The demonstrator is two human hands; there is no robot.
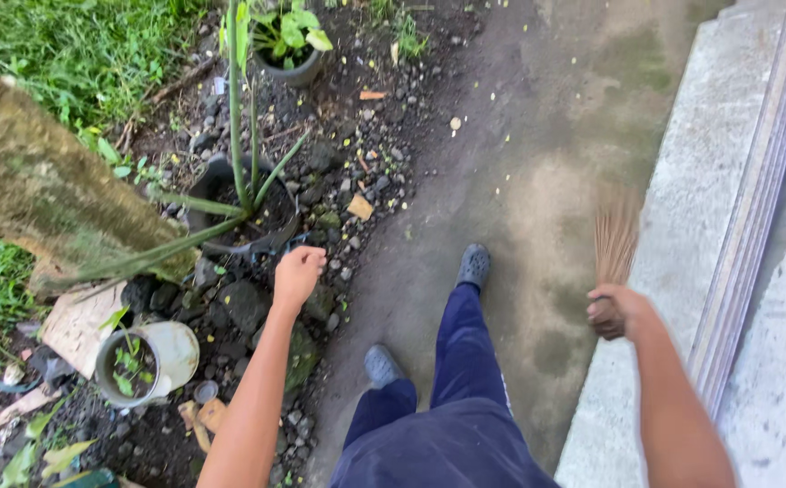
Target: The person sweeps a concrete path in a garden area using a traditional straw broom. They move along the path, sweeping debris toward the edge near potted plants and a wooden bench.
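Note:
My right hand (616, 312) grips a stick broom (615, 237) by its base, with the brown bristles fanning upward over the edge of a concrete ledge (682, 181). My left hand (298, 274) is curled into a loose fist with nothing visible in it. It hovers over dark stones just below a black pot (217, 185) holding a tall green plant (238, 126). Between the hands my legs in dark blue trousers (456, 398) stand on the dirt path, grey shoes (474, 265) pointing ahead.
A thick mossy tree trunk (41, 190) leans at the left. A white pot (154, 360) with seedlings lies near my left arm. Another potted plant (289, 45) stands at the top. Grass (77, 54) borders the stony bed; a dirt path (538, 136) runs ahead.

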